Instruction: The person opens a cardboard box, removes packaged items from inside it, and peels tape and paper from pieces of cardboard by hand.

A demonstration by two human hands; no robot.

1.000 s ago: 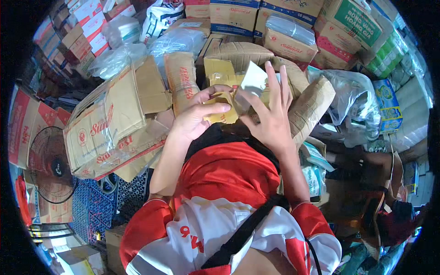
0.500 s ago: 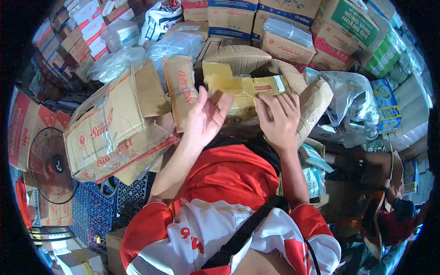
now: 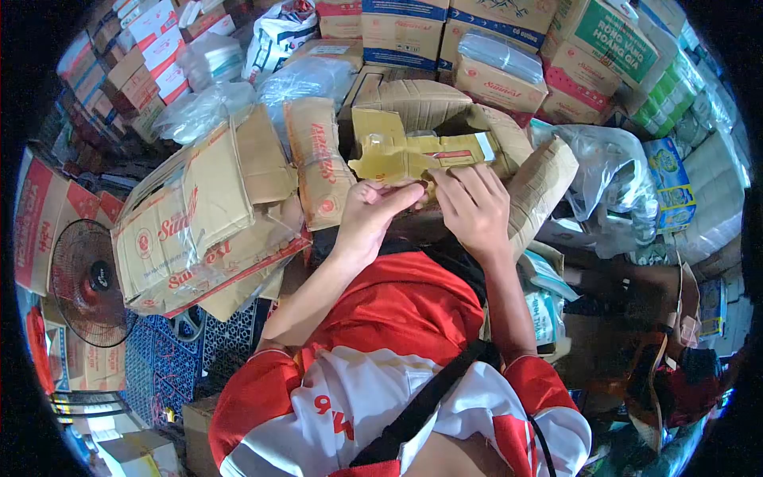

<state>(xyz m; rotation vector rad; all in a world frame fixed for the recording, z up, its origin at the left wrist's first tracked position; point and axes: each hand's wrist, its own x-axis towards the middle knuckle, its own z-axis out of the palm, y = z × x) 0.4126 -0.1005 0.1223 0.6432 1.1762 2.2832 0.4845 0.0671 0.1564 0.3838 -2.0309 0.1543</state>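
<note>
A small yellow cardboard box (image 3: 445, 147) with raised flaps lies inside a large open brown carton (image 3: 413, 94) in front of me. My left hand (image 3: 372, 216) is closed at the near edge of the yellow box, its thumb pointing right. My right hand (image 3: 477, 208) sits just beside it, fingers curled over the same edge. The fingertips of both hands almost meet, and whatever is pinched there is too small and hidden to make out. A ragged yellow flap (image 3: 389, 167) stands just beyond the left fingers.
An opened, crumpled carton (image 3: 191, 222) leans at the left, near a round fan (image 3: 94, 274). Stacked cartons (image 3: 404, 32) line the back. Clear plastic bags (image 3: 608, 163) lie at the right, and a box of teal-and-white packets (image 3: 544, 306) stands by my right forearm.
My left hand, open and palm up before, has moved right and closed beside the right hand. The right hand has shifted slightly left, and the yellow flap has bent toward me.
</note>
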